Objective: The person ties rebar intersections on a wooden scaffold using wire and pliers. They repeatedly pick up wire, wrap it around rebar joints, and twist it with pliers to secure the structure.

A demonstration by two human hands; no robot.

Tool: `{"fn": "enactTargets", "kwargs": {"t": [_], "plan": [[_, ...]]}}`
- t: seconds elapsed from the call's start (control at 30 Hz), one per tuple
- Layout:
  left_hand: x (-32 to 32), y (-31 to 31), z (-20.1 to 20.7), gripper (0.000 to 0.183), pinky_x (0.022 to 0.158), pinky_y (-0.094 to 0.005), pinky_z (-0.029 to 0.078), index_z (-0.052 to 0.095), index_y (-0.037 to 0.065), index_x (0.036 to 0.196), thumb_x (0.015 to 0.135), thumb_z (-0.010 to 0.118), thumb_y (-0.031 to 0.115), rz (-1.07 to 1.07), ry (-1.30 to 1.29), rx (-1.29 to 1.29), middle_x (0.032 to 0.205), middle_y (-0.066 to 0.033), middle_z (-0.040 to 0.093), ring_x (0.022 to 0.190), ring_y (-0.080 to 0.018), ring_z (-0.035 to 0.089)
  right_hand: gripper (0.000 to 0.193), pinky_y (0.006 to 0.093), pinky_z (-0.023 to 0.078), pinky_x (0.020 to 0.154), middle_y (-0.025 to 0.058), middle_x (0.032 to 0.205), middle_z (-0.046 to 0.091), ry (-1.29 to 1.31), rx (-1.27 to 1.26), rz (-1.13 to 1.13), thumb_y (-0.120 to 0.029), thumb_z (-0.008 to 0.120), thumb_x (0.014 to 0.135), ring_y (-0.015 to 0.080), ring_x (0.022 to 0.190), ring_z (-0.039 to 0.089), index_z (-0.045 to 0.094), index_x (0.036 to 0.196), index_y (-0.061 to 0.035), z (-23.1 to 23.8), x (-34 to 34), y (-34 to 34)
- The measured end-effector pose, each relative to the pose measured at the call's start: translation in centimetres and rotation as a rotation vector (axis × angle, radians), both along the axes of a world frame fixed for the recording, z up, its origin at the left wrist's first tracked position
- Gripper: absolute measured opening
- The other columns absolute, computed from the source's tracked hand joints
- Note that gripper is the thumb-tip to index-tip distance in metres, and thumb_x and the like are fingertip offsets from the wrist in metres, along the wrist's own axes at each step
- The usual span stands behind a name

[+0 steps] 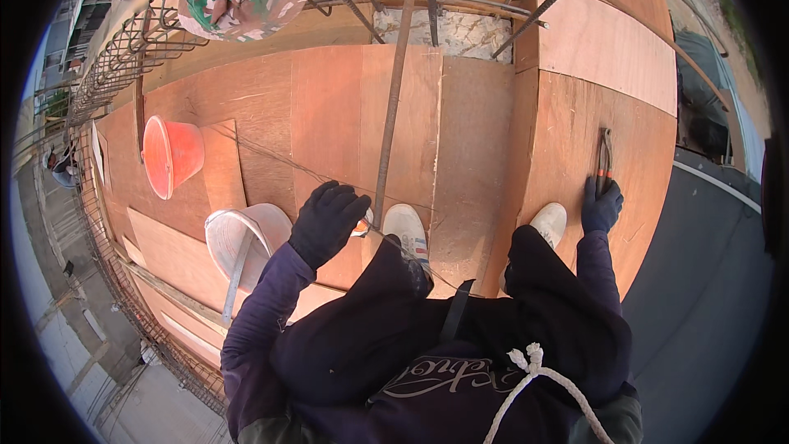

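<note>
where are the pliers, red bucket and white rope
Pliers (608, 154): head view, on the bare metal.
Red bucket (187, 153): head view, on its outer wall.
White rope (534, 368): head view, at its knot.

A brown plywood deck (325, 115) bears a red bucket (185, 154), a whitish bucket (269, 220) and a loose thin board (223, 168).

Buckets (187, 152) left; pliers (606, 141) right; rebar rod (397, 90) between.

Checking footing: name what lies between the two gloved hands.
Head view: between left hand and right hand lie a steel bar, left shoe, right shoe and wooden boards.
</note>
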State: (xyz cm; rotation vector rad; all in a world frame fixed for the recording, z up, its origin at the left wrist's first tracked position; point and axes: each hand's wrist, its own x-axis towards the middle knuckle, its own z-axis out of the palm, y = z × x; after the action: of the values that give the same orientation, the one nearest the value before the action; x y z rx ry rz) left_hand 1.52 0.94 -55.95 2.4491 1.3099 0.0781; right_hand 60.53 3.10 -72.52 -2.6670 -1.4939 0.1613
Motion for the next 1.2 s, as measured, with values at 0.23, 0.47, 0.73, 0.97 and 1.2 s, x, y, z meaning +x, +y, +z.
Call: {"fn": "enactTargets", "kwargs": {"t": [0.23,0.47,0.73,0.97,1.2], "plan": [[-1.4,-2.9,-3.6,0.039,0.099,-0.0469,0.049,0.068,0.014,0.123,0.085,0.067,0.01,0.02,0.113,-0.026,0.107,-0.0044,0.063,0.113,-0.0257,0.062,0.074,0.0543,0.044,0.105,0.0238,0.134,0.059,0.095,-0.01,0.012,-0.054,0.074,0.092,0.0424,0.125,0.056,0.053,0.14,-0.0022,2.6,-1.0,0.5],[-0.2,5.5,-11.7,0.038,0.085,-0.047,0.052,0.063,0.017,0.135,0.097,0.062,0.017,0.227,0.163,-0.175,0.096,-0.0082,0.069,0.093,-0.0291,0.068,0.034,0.0417,0.054,0.087,0.0182,0.109,0.071,0.355,0.193,0.358,-0.031,0.066,0.102,0.036,0.1,0.07,0.067,0.121,-0.0028,7.6,-4.2,4.6],[0.7,6.4,-12.5,0.041,0.077,-0.048,0.055,0.063,0.009,0.132,0.093,0.071,0.017,0.132,0.141,0.01,0.095,-0.0143,0.069,0.086,-0.0367,0.069,0.035,0.0408,0.055,0.085,0.0196,0.101,0.072,1.084,-0.465,0.497,-0.032,0.065,0.102,0.035,0.096,0.071,0.067,0.117,-0.001,7.4,-15.7,7.1],[-1.3,5.4,-8.4,0.054,0.098,-0.049,0.052,0.06,0.01,0.14,0.091,0.077,0.024,0.3,0.154,-0.083,0.128,-0.0186,0.066,0.118,-0.039,0.063,0.063,0.0518,0.051,0.093,0.0164,0.135,0.06,0.015,0.183,0.239,-0.033,0.078,0.089,0.0402,0.119,0.061,0.053,0.141,-0.007,6.3,-8.4,5.1],[-0.7,11.4,3.2,0.04,0.094,-0.0394,0.053,0.064,0.002,0.137,0.098,0.071,0.01,0.729,-0.169,0.242,0.125,-0.0156,0.071,0.115,-0.0273,0.069,0.078,0.0563,0.05,0.097,0.0198,0.136,0.058,0.184,-0.172,0.022,-0.026,0.078,0.084,0.0437,0.121,0.059,0.041,0.151,-0.0112,4.8,-1.1,-0.4]]}}
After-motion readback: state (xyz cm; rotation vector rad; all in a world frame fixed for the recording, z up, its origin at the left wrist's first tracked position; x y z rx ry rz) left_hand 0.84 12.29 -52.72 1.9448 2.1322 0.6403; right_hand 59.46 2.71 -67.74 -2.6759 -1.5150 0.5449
